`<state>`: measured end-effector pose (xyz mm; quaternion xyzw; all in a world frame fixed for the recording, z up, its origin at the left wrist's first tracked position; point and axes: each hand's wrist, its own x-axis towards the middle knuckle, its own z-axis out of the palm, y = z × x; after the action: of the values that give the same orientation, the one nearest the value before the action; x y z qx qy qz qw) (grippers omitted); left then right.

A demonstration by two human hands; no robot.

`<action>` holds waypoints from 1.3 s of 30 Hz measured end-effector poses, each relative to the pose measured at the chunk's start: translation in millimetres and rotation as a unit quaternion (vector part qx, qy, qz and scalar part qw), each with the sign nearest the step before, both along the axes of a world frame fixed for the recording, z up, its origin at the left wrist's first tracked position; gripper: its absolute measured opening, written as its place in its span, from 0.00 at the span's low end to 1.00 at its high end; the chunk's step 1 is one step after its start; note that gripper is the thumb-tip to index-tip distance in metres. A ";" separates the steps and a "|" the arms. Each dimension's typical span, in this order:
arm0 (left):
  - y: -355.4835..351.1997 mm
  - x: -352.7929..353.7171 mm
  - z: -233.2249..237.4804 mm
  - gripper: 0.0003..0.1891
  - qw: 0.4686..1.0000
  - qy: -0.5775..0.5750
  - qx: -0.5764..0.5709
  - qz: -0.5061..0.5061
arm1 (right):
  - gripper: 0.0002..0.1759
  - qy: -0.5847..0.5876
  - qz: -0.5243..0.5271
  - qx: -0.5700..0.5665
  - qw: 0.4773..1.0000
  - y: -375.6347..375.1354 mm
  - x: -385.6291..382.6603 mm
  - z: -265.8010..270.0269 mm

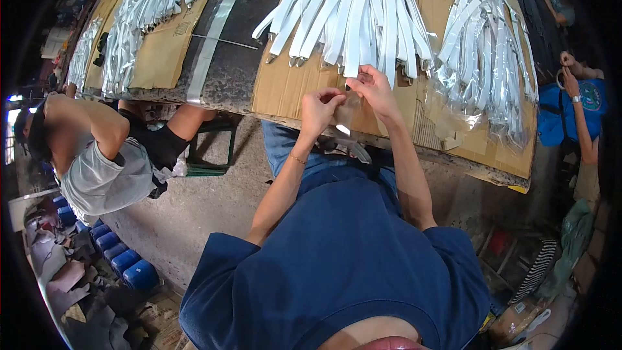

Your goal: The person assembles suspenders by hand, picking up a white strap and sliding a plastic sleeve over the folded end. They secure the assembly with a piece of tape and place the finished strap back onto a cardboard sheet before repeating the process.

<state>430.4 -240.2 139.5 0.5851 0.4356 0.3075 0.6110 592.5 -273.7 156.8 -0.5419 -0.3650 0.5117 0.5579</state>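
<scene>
My left hand (319, 113) is closed in a pinch at the cardboard's front edge, with a clear plastic bag (347, 116) hanging at its fingertips. Close beside it, my right hand (377, 96) pinches the lower end of a white strap (352, 58), where a small dark tip shows between the fingers. Exactly how the bag and strap end meet is hard to make out. Beyond both hands lies a fanned pile of white straps (317, 16) with metal ends, on a cardboard sheet (275, 91).
At right, more straps lie in clear plastic (483, 58). Another strap bundle (129, 39) is on the left cardboard. A seated person (107, 162) is at my left, near a green stool (210, 168). Another person's hands (570, 74) show at far right, by a blue bag (570, 113).
</scene>
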 end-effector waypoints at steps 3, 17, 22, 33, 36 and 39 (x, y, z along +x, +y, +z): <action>-0.2 0.2 -0.7 0.07 0.999 0.021 0.025 0.004 | 0.15 0.046 -0.002 0.014 0.999 1.3 5.0 -2.0; 0.4 -2.7 -3.3 0.08 1.000 0.012 0.010 0.015 | 0.13 0.020 0.053 -0.006 0.998 5.9 10.9 23.8; 1.8 -4.0 -0.2 0.08 0.999 0.039 0.021 0.012 | 0.09 0.014 0.059 0.017 0.998 7.4 16.3 16.6; 1.3 -2.5 7.9 0.09 0.999 0.035 -0.011 0.009 | 0.06 -0.054 0.088 0.033 0.994 6.3 18.1 19.2; 1.5 -2.3 11.1 0.09 1.000 0.020 -0.014 0.005 | 0.07 -0.072 0.096 0.024 0.993 7.3 18.7 18.6; 1.7 -1.3 10.7 0.10 1.000 -0.005 -0.027 0.006 | 0.07 -0.066 0.101 0.035 0.992 8.3 18.7 17.5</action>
<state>429.1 -238.5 150.2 0.5645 0.4443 0.3019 0.6267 611.2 -265.5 174.3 -0.5150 -0.4716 0.5151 0.4970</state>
